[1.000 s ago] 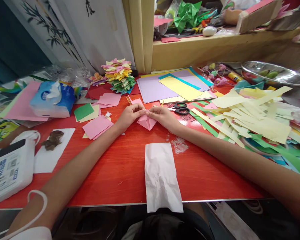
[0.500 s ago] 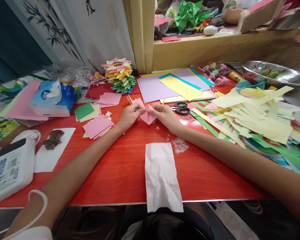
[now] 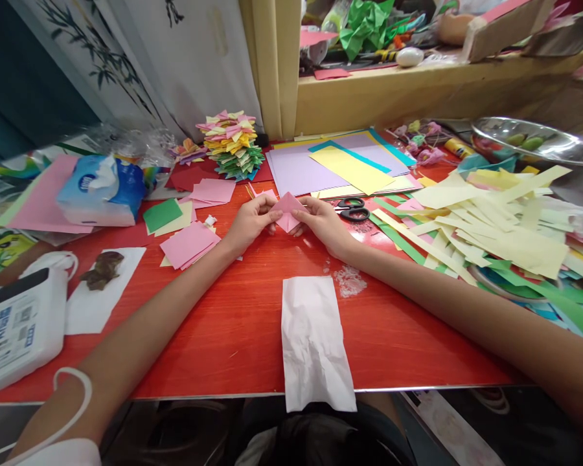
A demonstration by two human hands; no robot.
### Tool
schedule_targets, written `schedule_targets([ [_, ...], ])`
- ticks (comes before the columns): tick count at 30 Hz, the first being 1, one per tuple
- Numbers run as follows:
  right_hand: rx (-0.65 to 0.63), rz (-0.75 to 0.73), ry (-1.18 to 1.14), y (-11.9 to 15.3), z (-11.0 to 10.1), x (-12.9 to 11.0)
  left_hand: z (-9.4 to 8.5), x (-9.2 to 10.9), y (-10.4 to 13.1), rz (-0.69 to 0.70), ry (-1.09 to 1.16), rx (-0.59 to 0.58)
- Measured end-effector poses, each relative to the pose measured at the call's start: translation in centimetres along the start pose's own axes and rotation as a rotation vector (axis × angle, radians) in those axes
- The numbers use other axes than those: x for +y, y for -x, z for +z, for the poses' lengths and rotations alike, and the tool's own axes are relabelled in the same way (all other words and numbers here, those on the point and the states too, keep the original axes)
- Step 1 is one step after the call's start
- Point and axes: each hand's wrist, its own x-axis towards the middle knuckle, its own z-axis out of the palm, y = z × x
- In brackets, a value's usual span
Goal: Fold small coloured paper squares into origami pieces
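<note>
Your left hand (image 3: 253, 222) and right hand (image 3: 326, 226) pinch the folded pink paper (image 3: 290, 208) between them, a creased diamond over the red table (image 3: 214, 336). Black-handled scissors (image 3: 346, 209) lie just beside your right hand; pink squares (image 3: 189, 245) lie near your left. Nearer you rests a white sheet (image 3: 315, 343) (wrinkled, overhanging the table's edge); to your right, flat cream strips (image 3: 508, 233) heap loosely.

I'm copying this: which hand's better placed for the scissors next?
Probably the right hand: the black-handled scissors lie beside it; the left hand is farther. Both hold the folded pink paper.
</note>
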Motion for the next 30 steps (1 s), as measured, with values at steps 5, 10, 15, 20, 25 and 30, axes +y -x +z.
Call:
schedule_targets([
  [5,0.057,-0.002,-0.071,0.03,-0.18,-0.15,-0.13,-0.13,0.00,0.017,0.095,0.050],
  [10,0.067,-0.023,-0.140,0.06,-0.38,-0.04,-0.28,0.02,0.11,0.008,0.131,0.079],
  [15,0.087,-0.027,-0.141,0.04,-0.37,-0.01,-0.37,-0.07,-0.02,0.015,0.172,0.099],
  [20,0.075,-0.041,-0.038,0.20,-0.19,-0.17,-0.68,-0.48,-0.35,0.037,0.245,0.167],
  [25,-0.007,-0.020,0.105,0.54,0.15,-0.68,-0.69,-0.50,-0.33,0.068,0.215,0.198],
  [30,-0.038,0.005,0.133,0.61,0.26,-0.81,-0.23,-0.31,-0.19,0.117,-0.043,0.188],
])
